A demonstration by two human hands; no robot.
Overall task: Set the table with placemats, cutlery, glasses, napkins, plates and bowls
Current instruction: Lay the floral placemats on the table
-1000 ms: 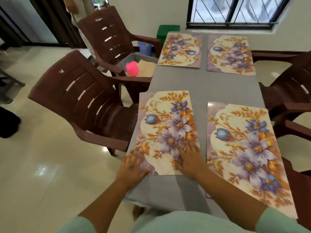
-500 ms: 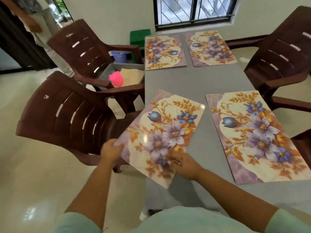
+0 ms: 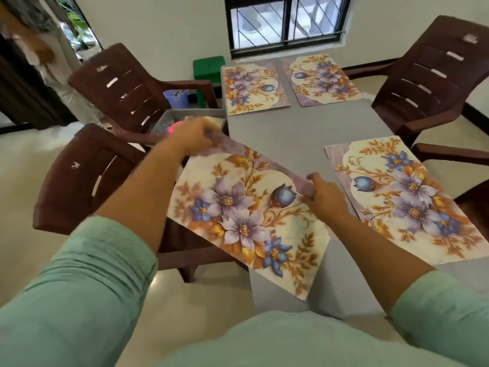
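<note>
Both hands hold one floral placemat [image 3: 246,213] by its far edge: the left hand [image 3: 191,137] curls its fingers round the far left corner, and the right hand [image 3: 324,196] pinches the same long edge further to the right, thumb on top. Between the two grips the mat runs at a slant to the grey table [image 3: 296,133]; its left part juts out past the table's left edge over the seat of the near brown chair [image 3: 87,176], while its near right corner lies over the tabletop close to the person's body. Whether that mat rests on the surface or is lifted off it cannot be told. Pale green sleeves [image 3: 87,282] cover both forearms up to about the elbow. Just to the right of the right hand a second placemat [image 3: 407,197] with the same blue and purple flowers lies flat on the table, apart from the held one. Beyond the hands, at the far end of the table, two more placemats lie side by side, the far left placemat [image 3: 252,87] and the far right placemat [image 3: 321,79]. Directly behind the left hand a grey bin [image 3: 182,116] sits on the second brown chair [image 3: 124,88], with something pink partly hidden by the hand. Further off stand a green stool [image 3: 207,67] and another brown chair [image 3: 434,75] on the right, below a barred window [image 3: 287,21].
</note>
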